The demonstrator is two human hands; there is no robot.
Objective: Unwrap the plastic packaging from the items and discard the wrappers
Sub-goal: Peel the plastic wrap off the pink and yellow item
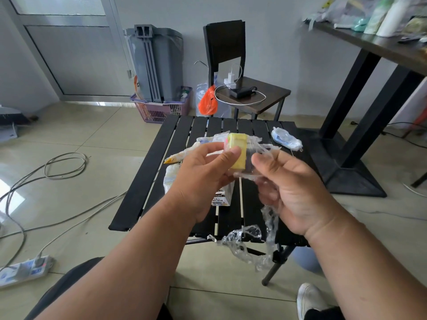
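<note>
My left hand [203, 174] pinches a small yellow block [236, 150] above the black slatted table [143, 181]. My right hand [293, 188] grips clear plastic wrap [265, 236] that stretches from the block across to my fingers and trails down in a crumpled strand below my wrist. On the table behind my hands lie more wrapped items: a long yellowish one [178, 157], a white packet [169, 179], a small printed box [221, 197] and a blue-white wrapped item [286, 138] at the far right.
A dark chair [249, 88] with a charger and cable stands behind the table, an orange bag [208, 101] hanging beside it. A grey bin [157, 63] sits in a pink basket [161, 109]. Cables and a power strip [23, 271] lie on the floor left. A larger table's base [351, 172] stands right.
</note>
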